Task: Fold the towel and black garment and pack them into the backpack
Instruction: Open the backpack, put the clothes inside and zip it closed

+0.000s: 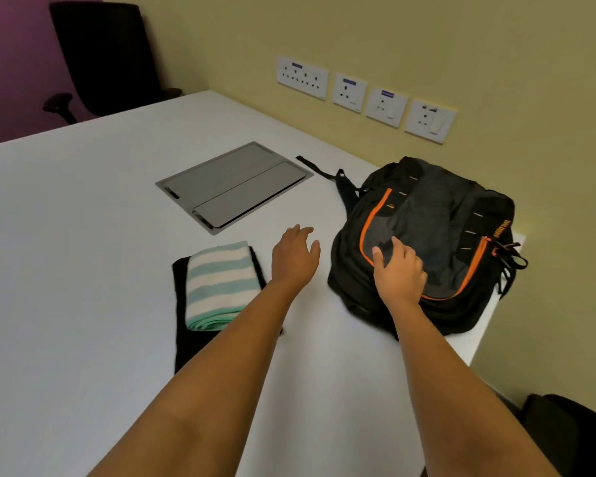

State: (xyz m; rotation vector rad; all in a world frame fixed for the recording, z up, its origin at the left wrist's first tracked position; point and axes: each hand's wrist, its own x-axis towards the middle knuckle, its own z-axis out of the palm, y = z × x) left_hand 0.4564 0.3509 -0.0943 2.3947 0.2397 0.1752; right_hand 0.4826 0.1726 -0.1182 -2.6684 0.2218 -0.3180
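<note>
1. An office chair (104, 56) stands at the far left, behind the white desk (66, 235).
2. The black garment (181, 321) lies folded flat on the desk, left of centre, as a long dark strip.
3. The striped towel (221, 284), mint and white, lies folded on top of the black garment and covers most of its far half.
4. A grey metal panel (234, 184) sits flush in the desk beyond the towel.
5. The left hand (295, 256) is between the towel and the backpack, above the desk; its fingers (303, 232) are relaxed, slightly spread, and hold nothing.
6. The right hand (399, 270) rests on the front of the backpack, fingers (398, 244) spread over the fabric, gripping nothing.
7. The backpack (444, 208), black and grey with orange zips, lies flat near the desk's right edge, zipped closed, one strap (315, 168) trailing toward the panel.
8. Wall sockets (365, 98) line the yellow wall above.
</note>
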